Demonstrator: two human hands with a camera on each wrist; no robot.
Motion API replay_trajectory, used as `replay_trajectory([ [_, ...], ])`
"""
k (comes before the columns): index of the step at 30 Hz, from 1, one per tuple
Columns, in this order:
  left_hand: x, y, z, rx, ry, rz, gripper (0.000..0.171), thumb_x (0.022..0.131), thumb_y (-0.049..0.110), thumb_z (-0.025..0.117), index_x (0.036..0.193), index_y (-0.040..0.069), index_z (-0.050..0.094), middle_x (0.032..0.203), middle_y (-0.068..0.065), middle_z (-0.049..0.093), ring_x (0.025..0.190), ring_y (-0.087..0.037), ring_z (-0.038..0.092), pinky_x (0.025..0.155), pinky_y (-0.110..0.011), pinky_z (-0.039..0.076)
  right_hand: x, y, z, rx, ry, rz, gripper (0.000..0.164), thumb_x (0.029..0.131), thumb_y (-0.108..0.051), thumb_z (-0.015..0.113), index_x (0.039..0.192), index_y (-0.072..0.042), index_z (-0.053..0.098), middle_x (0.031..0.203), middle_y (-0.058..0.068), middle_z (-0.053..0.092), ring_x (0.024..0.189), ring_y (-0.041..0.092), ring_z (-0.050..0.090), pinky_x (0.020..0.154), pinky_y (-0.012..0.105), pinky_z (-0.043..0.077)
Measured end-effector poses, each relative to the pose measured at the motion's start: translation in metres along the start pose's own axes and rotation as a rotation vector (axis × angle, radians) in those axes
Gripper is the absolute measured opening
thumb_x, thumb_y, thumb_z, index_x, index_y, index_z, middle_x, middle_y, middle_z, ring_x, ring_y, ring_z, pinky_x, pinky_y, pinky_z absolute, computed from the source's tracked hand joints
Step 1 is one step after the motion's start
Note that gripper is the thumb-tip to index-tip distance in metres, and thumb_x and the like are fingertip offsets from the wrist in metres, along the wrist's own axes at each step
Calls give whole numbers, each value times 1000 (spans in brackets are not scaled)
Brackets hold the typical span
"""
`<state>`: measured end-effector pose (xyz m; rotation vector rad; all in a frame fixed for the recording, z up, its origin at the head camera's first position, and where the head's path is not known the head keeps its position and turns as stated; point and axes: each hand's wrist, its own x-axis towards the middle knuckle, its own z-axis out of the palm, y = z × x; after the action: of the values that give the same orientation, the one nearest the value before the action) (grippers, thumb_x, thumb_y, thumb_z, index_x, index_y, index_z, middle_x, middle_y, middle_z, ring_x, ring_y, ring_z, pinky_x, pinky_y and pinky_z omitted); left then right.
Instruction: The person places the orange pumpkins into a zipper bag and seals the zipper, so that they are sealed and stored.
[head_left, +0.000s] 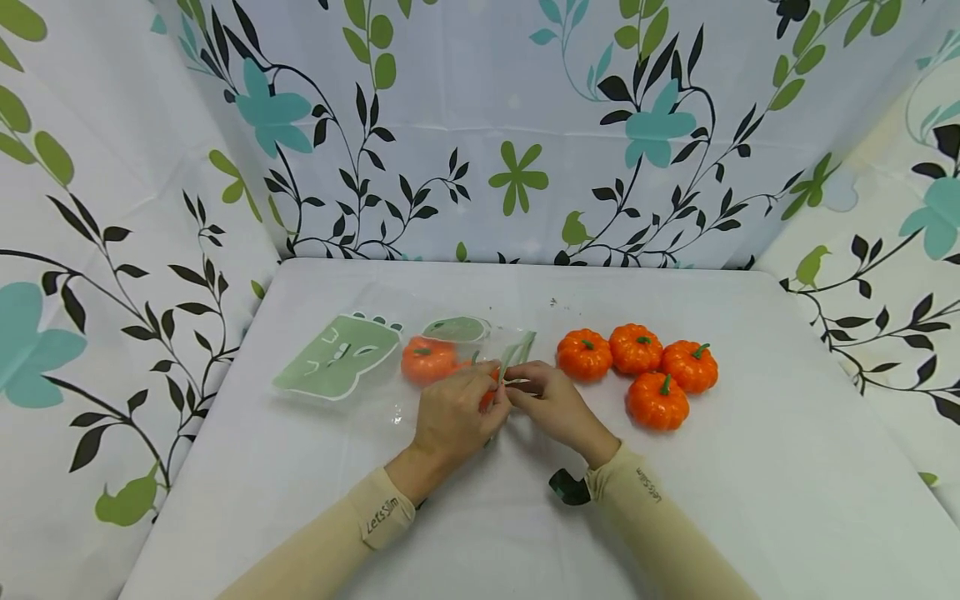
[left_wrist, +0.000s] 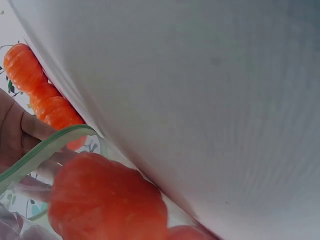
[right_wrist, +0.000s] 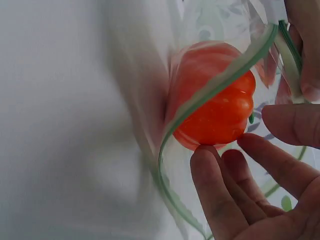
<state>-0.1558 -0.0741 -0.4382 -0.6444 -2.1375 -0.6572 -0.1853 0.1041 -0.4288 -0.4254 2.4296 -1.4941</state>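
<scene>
Background on my feed is a white curtain (head_left: 465, 108) with black vines, green leaves and teal flowers, hung along the far edge and both sides of a white-covered table (head_left: 780, 417). Two tan sleeves (head_left: 300, 550) reach in from the near side, lettering at the cuffs.

Next size down is the clear zip bag (head_left: 337, 358), lying left of centre and closer to the table's far edge than I expected, its green cat-face print toward the left edge. The mouth faces the right edge.

Now the grip, from what I can make out remotely. The left hand (head_left: 453, 417) has a narrow pinch on the bag's green-striped rim (right_wrist: 217, 85). The right hand (head_left: 558, 408) isn't clamped on anything: on my right wrist cam the fingers are fairly straight, tips against the underside of a pumpkin, thumb well apart from them.

That orange pumpkin (right_wrist: 230, 117) sits right at the mouth, partly behind the plastic, partly showing past the rim. I can see another pumpkin (head_left: 427, 360) deeper in the bag; how many are in there total, I can't tell. Four loose pumpkins (head_left: 657, 402) sit bunched together toward the right edge. Smallest thing I've got is a dark object (head_left: 568, 488) just beside the right cuff, no clue what.
</scene>
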Motion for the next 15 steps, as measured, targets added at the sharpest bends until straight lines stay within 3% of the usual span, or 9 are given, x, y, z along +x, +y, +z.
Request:
replay_trajectory([
  [6, 0, 1, 1, -9, 24, 13, 7, 78, 7, 67, 72, 7, 67, 98, -9, 77, 86, -19, 75, 63, -32, 60, 6, 2, 6, 70, -94, -75, 27, 100, -8, 53, 120, -1, 70, 124, 10, 68, 110, 22, 63, 94, 39, 52],
  [13, 0, 1, 2, -20, 36, 27, 5, 76, 5, 68, 72, 7, 67, 99, -11, 76, 87, -22, 75, 61, -32, 60, 12, 3, 11, 153, -156, -94, 30, 98, -2, 43, 109, 6, 69, 94, 4, 64, 87, 19, 52, 77, 30, 42],
  [15, 0, 1, 1, -17, 27, 24, 5, 76, 5, 69, 72, 7, 67, 100, -11, 76, 88, -22, 75, 61, -32, 60, 13, 4, 12, 164, -175, -92, 31, 95, -1, 41, 109, 9, 67, 92, 4, 63, 88, 19, 52, 78, 30, 42],
])
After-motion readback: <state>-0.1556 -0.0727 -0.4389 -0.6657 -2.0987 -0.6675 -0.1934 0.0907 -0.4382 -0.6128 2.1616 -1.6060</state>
